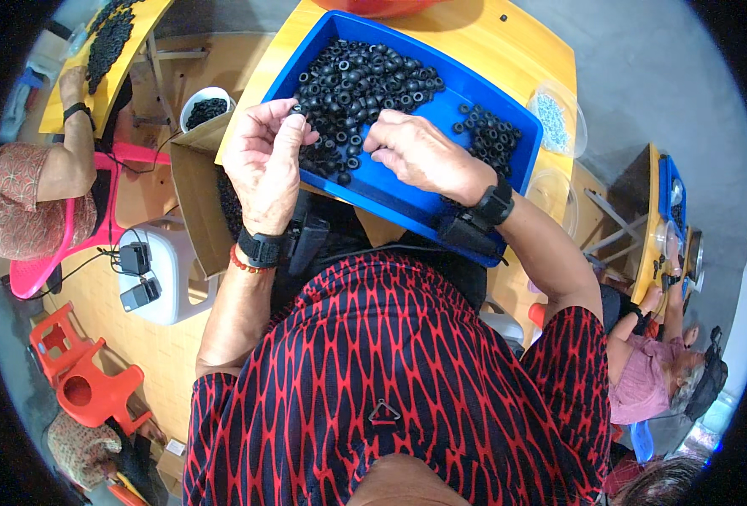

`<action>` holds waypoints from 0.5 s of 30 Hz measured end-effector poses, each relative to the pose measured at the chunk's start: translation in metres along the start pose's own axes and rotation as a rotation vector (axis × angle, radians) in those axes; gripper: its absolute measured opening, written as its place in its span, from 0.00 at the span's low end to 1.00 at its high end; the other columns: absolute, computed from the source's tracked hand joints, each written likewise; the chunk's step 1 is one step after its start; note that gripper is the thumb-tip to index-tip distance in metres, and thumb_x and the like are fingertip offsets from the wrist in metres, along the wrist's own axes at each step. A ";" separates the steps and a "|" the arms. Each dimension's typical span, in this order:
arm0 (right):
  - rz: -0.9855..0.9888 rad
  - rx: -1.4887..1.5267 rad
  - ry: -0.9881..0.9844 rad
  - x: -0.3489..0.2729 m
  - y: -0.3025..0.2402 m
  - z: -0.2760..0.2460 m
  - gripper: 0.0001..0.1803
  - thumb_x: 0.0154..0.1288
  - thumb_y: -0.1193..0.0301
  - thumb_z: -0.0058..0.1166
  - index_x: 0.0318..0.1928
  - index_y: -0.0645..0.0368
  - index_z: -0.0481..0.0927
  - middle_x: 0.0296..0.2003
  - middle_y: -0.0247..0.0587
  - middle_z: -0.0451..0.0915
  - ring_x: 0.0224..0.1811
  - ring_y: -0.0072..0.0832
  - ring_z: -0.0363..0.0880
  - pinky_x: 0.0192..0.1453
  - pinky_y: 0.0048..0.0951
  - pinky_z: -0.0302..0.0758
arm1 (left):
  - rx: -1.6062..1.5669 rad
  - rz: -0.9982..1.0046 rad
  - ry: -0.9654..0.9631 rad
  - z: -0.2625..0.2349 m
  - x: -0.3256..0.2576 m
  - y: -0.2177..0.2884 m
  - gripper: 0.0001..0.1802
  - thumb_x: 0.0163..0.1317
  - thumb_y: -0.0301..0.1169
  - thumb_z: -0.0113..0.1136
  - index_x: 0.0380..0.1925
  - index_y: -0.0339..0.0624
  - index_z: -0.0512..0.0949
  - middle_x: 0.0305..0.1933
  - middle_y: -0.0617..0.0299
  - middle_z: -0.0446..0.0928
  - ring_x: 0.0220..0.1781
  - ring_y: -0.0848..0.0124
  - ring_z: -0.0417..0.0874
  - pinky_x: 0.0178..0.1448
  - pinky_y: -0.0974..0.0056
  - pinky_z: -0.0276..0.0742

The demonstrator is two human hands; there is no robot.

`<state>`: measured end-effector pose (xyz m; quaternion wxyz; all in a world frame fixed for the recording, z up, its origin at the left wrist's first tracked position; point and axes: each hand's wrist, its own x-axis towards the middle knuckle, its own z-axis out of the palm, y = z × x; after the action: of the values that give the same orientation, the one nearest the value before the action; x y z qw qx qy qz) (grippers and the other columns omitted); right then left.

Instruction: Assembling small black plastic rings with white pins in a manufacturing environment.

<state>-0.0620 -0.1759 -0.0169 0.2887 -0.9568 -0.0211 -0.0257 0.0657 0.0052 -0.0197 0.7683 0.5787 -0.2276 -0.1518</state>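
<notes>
A blue tray (pixel 441 221) in front of me holds a large heap of small black ring-like parts (pixel 361 72). A smaller pile of the same parts (pixel 493 139) lies at its right end. Over the tray's left edge, my left hand (pixel 268 156) pinches one black ring-like part (pixel 298 110) between thumb and fingertips. My right hand (pixel 420 152) hovers above the middle of the tray, between the two piles. Its fingers are curled and drawn together; whatever they may hold is hidden.
A clear tub of light-blue pieces (pixel 552 121) stands right of the tray on the yellow table (pixel 529 46). Beside my left arm are a cardboard box (pixel 196 190), a white bucket (pixel 207 105) and a white stool (pixel 167 282). Other people sit at tables left and right.
</notes>
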 end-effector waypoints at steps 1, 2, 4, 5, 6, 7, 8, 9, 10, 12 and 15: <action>0.036 0.123 0.069 -0.002 -0.002 -0.002 0.06 0.62 0.78 0.56 0.40 0.65 0.78 0.36 0.47 0.78 0.36 0.39 0.82 0.41 0.36 0.79 | 0.013 -0.020 -0.028 -0.001 0.000 0.001 0.09 0.66 0.24 0.61 0.45 0.34 0.77 0.39 0.58 0.81 0.35 0.73 0.83 0.44 0.66 0.85; 0.074 0.245 0.138 -0.004 -0.006 -0.005 0.06 0.64 0.77 0.57 0.40 0.65 0.78 0.36 0.45 0.79 0.35 0.33 0.83 0.41 0.33 0.80 | 0.025 -0.039 -0.057 -0.001 -0.001 0.002 0.09 0.66 0.25 0.61 0.45 0.33 0.77 0.39 0.57 0.82 0.35 0.73 0.83 0.44 0.65 0.84; 0.237 0.534 0.144 -0.007 -0.019 -0.014 0.05 0.65 0.77 0.58 0.40 0.64 0.77 0.34 0.43 0.80 0.34 0.30 0.83 0.39 0.30 0.80 | -0.022 -0.095 -0.102 0.002 -0.003 0.010 0.09 0.66 0.24 0.60 0.45 0.33 0.77 0.39 0.57 0.82 0.35 0.73 0.83 0.43 0.67 0.84; 0.404 0.821 0.150 -0.009 -0.026 -0.019 0.05 0.65 0.77 0.58 0.40 0.64 0.77 0.33 0.42 0.81 0.33 0.28 0.83 0.37 0.27 0.80 | -0.072 -0.151 -0.150 0.004 -0.005 0.013 0.08 0.67 0.23 0.59 0.45 0.32 0.77 0.39 0.57 0.82 0.35 0.74 0.83 0.42 0.68 0.84; 0.354 0.843 0.196 -0.011 -0.030 -0.024 0.05 0.67 0.78 0.57 0.41 0.64 0.78 0.31 0.36 0.81 0.31 0.20 0.82 0.36 0.23 0.81 | -0.125 -0.198 -0.209 0.005 -0.007 0.015 0.10 0.67 0.24 0.59 0.46 0.31 0.77 0.40 0.53 0.83 0.36 0.72 0.84 0.43 0.67 0.84; 0.355 0.843 0.201 -0.014 -0.034 -0.027 0.05 0.67 0.78 0.57 0.41 0.64 0.78 0.31 0.36 0.81 0.31 0.20 0.82 0.36 0.23 0.81 | -0.140 -0.251 -0.230 0.009 -0.010 0.018 0.10 0.67 0.24 0.59 0.46 0.30 0.77 0.40 0.53 0.83 0.37 0.71 0.85 0.44 0.66 0.85; 0.313 0.865 0.249 -0.017 -0.037 -0.029 0.06 0.67 0.78 0.57 0.43 0.65 0.78 0.32 0.37 0.82 0.31 0.20 0.82 0.36 0.23 0.81 | -0.162 -0.262 -0.264 0.014 -0.012 0.019 0.10 0.67 0.24 0.60 0.46 0.30 0.77 0.40 0.52 0.83 0.38 0.70 0.85 0.45 0.66 0.85; 0.272 0.886 0.298 -0.019 -0.038 -0.030 0.07 0.67 0.78 0.57 0.44 0.66 0.78 0.33 0.38 0.82 0.31 0.21 0.82 0.37 0.23 0.81 | -0.184 -0.275 -0.299 0.017 -0.015 0.018 0.10 0.67 0.24 0.60 0.46 0.30 0.77 0.40 0.52 0.83 0.38 0.70 0.85 0.45 0.65 0.85; 0.274 0.887 0.302 -0.021 -0.040 -0.031 0.07 0.67 0.78 0.57 0.44 0.66 0.78 0.33 0.38 0.82 0.31 0.21 0.82 0.37 0.23 0.81 | -0.207 -0.272 -0.329 0.019 -0.016 0.014 0.11 0.67 0.24 0.60 0.47 0.30 0.77 0.41 0.53 0.82 0.38 0.70 0.85 0.45 0.65 0.86; 0.247 0.884 0.350 -0.026 -0.043 -0.033 0.07 0.67 0.79 0.57 0.45 0.66 0.79 0.33 0.38 0.83 0.32 0.20 0.82 0.37 0.22 0.81 | -0.230 -0.301 -0.357 0.026 -0.019 0.013 0.11 0.67 0.24 0.60 0.47 0.30 0.76 0.41 0.53 0.82 0.38 0.70 0.85 0.45 0.65 0.86; 0.216 0.880 0.430 -0.036 -0.041 -0.033 0.06 0.67 0.79 0.56 0.44 0.66 0.79 0.33 0.38 0.83 0.32 0.20 0.82 0.38 0.21 0.81 | -0.262 -0.340 -0.403 0.034 -0.022 0.009 0.11 0.67 0.24 0.59 0.48 0.31 0.76 0.41 0.54 0.82 0.38 0.71 0.85 0.46 0.66 0.86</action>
<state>-0.1013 -0.1609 0.0310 0.6638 -0.7141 0.1294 -0.1810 0.0293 -0.0089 -0.0070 0.7394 0.4624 -0.2541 -0.4182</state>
